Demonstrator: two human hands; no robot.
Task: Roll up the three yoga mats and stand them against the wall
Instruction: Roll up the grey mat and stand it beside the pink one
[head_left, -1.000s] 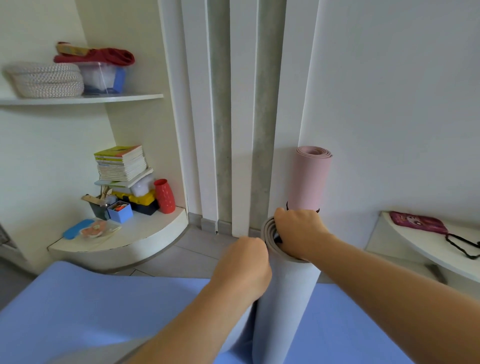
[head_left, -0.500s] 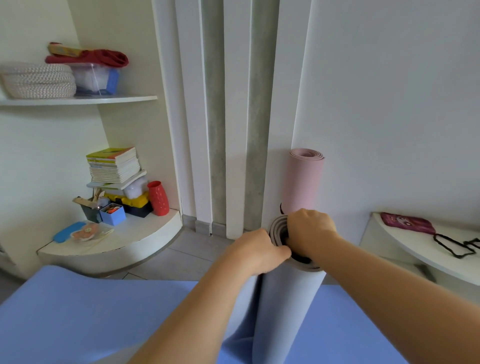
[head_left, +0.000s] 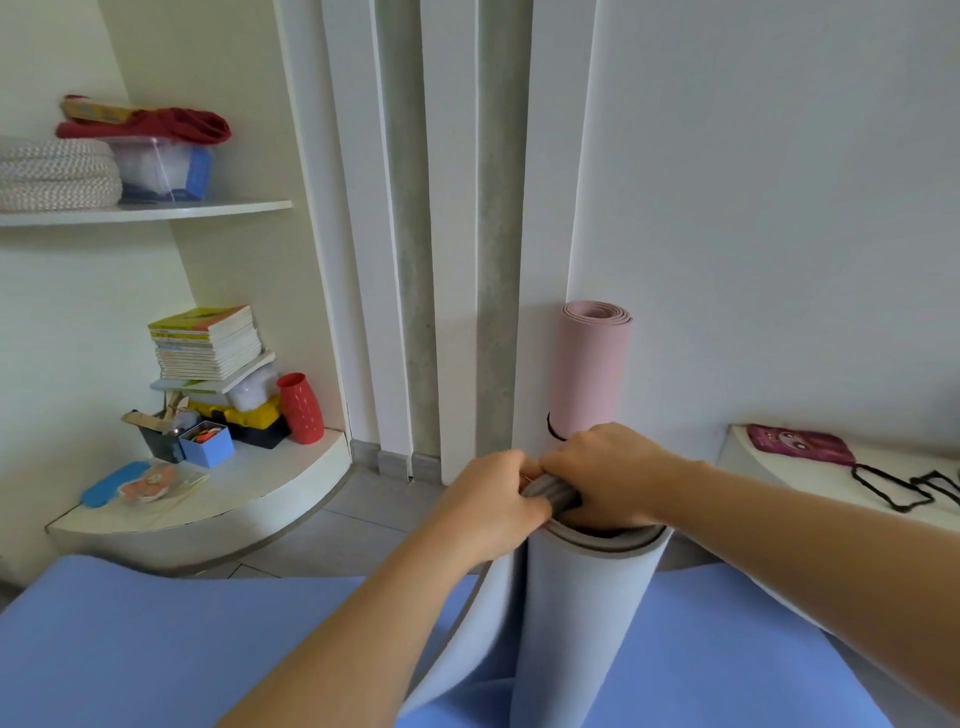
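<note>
Two hands at the top of the grey mat (head_left: 582, 613)

Both hands are curled on the upper end of the grey mat, which is held upright over the blue mat (head_left: 156, 649). Its inner coils are pinched by the left hand (head_left: 488, 499) from the side and gripped by the right hand (head_left: 608, 478) from above. A loose outer flap is seen at the roll's left. The pink mat (head_left: 592, 374) is stood rolled against the wall (head_left: 779, 208), just behind.
</note>
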